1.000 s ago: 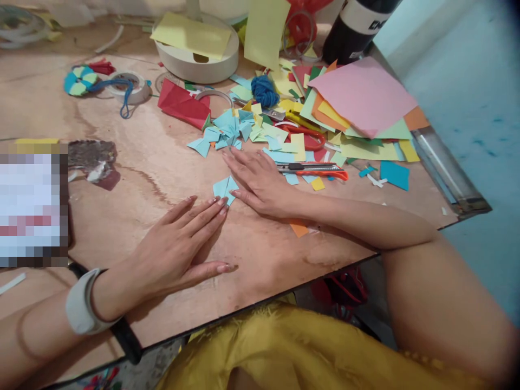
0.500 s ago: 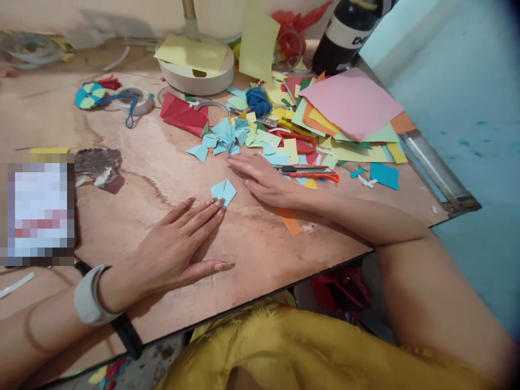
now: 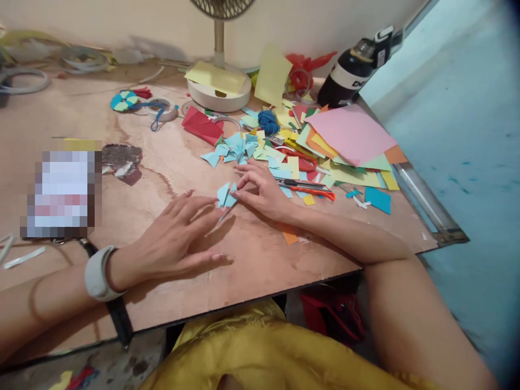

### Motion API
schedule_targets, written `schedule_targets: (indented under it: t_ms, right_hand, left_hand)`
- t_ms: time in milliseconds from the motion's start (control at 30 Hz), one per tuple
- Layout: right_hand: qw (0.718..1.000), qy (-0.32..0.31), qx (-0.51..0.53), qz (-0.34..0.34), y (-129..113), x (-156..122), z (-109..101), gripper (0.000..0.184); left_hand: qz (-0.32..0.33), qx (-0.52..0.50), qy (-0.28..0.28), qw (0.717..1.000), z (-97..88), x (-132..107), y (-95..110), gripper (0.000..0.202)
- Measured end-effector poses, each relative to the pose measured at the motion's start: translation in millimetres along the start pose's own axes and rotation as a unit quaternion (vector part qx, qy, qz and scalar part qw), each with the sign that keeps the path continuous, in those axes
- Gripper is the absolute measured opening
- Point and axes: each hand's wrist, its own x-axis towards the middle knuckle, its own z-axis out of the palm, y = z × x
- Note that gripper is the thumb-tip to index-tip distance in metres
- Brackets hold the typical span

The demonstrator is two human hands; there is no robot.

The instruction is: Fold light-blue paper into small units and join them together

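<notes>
A small folded light-blue paper [image 3: 223,195] stands partly lifted off the table, with a crease or gap down its middle. At its right edge, my right hand [image 3: 262,192] has the thumb and a bent finger on the paper in a light pinch. My left hand [image 3: 182,225] lies palm down with fingers spread and thumb stretched out, its fingertips beside the paper's lower left edge. Several folded light-blue paper pieces [image 3: 238,146] lie in a cluster just beyond my right hand. An orange box cutter [image 3: 309,188] rests to the right of that hand.
Coloured sheets [image 3: 353,135] are stacked at the right, near a dark bottle [image 3: 345,76]. Behind stand a fan base [image 3: 219,100], blue yarn [image 3: 268,122], tape [image 3: 162,108] and red paper [image 3: 202,125]. A blurred-out device [image 3: 63,189] lies left. The table's front edge [image 3: 252,295] is close.
My right hand has moved onto the folded paper, whose right side is now raised. My left fingers have lifted off it slightly. The view has shifted, showing more of the fan and bottle.
</notes>
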Motion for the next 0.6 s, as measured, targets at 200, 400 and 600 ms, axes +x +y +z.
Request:
schedule_targets:
  t_ms: [200,400,600]
  right_hand:
    - [0.954,0.082,-0.036,-0.287,-24.4,-11.6,-4.7,0.007]
    - [0.919,0.105,-0.065,-0.374,-30.2,-22.3,2.4,0.013]
    - [0.906,0.079,-0.103,-0.403,-25.3,-15.2,4.4,0.015]
  left_hand:
    - [-0.094,-0.073,0.113,0.986,-7.3,5.3,-9.3,0.102]
    - [0.054,-0.049,0.103,0.992,-9.0,6.4,-11.0,0.019]
    - [0.108,0.031,0.14,0.984,-11.6,6.4,-15.7,0.012]
